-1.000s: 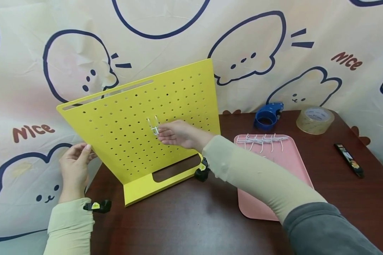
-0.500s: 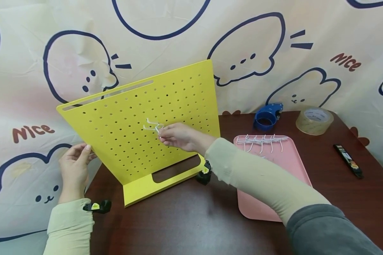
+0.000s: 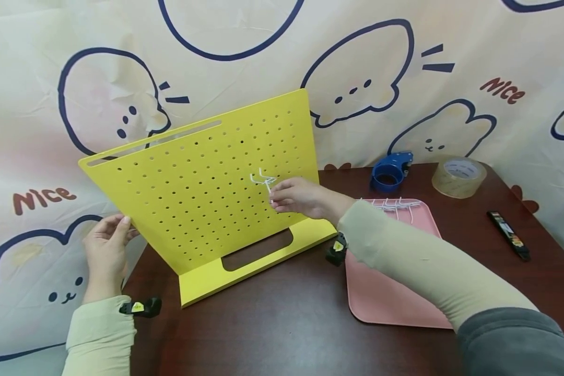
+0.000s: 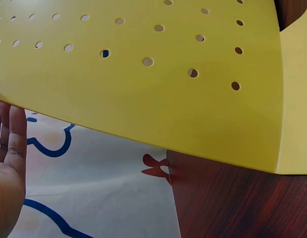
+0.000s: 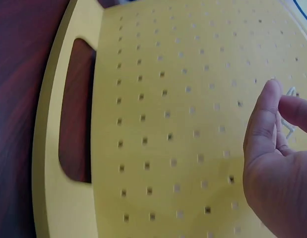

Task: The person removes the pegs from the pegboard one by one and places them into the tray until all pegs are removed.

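Note:
A yellow pegboard (image 3: pixel 192 209) stands on its base on the brown table, leaning back at an angle to me. My left hand (image 3: pixel 105 253) pinches its left edge, thumb in front; in the left wrist view, the fingers of the left hand (image 4: pixel 12 148) reach behind the board. In front of the board's right-middle part, my right hand (image 3: pixel 307 198) pinches a white wire double-pronged hook (image 3: pixel 266 180) by its stem. The two prongs point left and up. From the right wrist, fingers hide most of this hook (image 5: pixel 290 92).
Right of the board lies a pink tray (image 3: pixel 395 308) with several white hooks (image 3: pixel 397 206) along its far end, partly behind my right forearm. Farther back are a blue tape dispenser (image 3: pixel 387 177) and a clear tape roll (image 3: pixel 459 177). A slim black case (image 3: pixel 508 235) lies at far right.
The hook was against the board's middle, then came away and turned. My right hand has carried it to the right across the board. The left hand keeps its grip on the edge.

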`<state>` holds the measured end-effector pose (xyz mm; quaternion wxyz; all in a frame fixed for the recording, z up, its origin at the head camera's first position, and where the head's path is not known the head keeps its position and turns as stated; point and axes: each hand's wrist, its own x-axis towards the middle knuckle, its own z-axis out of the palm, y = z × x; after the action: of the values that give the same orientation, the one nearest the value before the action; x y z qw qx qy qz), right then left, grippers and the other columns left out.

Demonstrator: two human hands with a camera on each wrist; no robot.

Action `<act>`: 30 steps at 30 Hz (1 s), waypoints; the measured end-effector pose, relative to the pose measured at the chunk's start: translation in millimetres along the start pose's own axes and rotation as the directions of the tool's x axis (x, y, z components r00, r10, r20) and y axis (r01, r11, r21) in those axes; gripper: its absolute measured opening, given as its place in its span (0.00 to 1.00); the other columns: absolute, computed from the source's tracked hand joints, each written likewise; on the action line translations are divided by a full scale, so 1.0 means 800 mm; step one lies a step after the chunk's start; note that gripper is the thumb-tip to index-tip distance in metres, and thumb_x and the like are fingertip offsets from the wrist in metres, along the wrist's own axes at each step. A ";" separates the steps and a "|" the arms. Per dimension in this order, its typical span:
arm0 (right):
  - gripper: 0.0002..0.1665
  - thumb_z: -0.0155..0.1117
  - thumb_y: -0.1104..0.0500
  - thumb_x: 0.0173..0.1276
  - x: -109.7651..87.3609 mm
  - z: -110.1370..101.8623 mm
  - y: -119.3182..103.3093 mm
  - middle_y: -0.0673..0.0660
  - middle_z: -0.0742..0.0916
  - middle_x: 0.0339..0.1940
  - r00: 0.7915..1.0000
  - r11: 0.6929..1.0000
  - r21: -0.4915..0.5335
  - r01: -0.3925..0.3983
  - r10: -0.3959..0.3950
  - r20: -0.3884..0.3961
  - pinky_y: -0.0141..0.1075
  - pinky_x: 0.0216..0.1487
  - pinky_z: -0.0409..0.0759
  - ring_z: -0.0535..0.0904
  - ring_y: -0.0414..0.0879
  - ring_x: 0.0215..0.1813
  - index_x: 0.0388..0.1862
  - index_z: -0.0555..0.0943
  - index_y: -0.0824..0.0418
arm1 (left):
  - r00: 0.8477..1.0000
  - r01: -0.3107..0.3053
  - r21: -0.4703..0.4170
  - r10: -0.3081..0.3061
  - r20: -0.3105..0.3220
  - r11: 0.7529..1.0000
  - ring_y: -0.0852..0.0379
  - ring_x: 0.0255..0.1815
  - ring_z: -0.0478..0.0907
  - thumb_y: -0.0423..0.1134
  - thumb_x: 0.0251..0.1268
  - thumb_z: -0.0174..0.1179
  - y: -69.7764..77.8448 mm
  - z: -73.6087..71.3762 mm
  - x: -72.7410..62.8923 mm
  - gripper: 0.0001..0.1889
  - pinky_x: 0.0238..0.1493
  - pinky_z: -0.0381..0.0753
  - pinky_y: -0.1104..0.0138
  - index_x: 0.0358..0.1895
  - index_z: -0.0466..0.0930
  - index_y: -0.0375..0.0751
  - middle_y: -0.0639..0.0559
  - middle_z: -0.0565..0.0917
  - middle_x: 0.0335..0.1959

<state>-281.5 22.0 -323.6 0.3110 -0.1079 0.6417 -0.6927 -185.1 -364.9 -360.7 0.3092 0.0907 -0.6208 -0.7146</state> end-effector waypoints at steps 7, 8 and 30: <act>0.20 0.51 0.68 0.82 -0.020 -0.045 0.003 0.63 0.81 0.47 0.997 0.997 -0.074 -0.021 0.015 -0.080 0.34 0.52 0.84 0.80 0.55 0.54 0.66 0.69 0.79 | 1.000 0.018 -0.004 -0.018 -0.012 1.000 0.57 0.33 0.83 0.27 0.71 0.65 -0.002 -0.003 0.002 0.04 0.36 0.85 0.74 0.43 0.87 0.30 0.49 0.86 0.35; 0.19 0.51 0.69 0.82 -0.022 -0.052 0.004 0.64 0.81 0.49 0.996 0.996 -0.086 -0.024 0.016 -0.089 0.34 0.53 0.84 0.80 0.55 0.55 0.66 0.70 0.79 | 1.000 0.021 -0.005 -0.021 -0.012 1.000 0.57 0.32 0.83 0.27 0.71 0.65 -0.002 -0.003 0.002 0.04 0.36 0.85 0.74 0.43 0.87 0.30 0.49 0.86 0.35; 0.18 0.55 0.62 0.82 -0.130 -0.204 0.074 0.61 0.83 0.49 0.971 0.922 -0.371 -0.108 0.018 -0.238 0.37 0.54 0.85 0.83 0.46 0.48 0.61 0.70 0.76 | 0.999 0.040 0.033 -0.040 -0.011 0.999 0.57 0.36 0.82 0.32 0.70 0.67 -0.002 -0.003 0.001 0.06 0.38 0.84 0.76 0.44 0.87 0.32 0.50 0.85 0.38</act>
<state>-272.7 216.1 -379.0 0.2301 -0.0645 0.7988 -0.5522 -184.9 -367.1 -362.3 0.2965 0.1119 -0.6290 -0.7099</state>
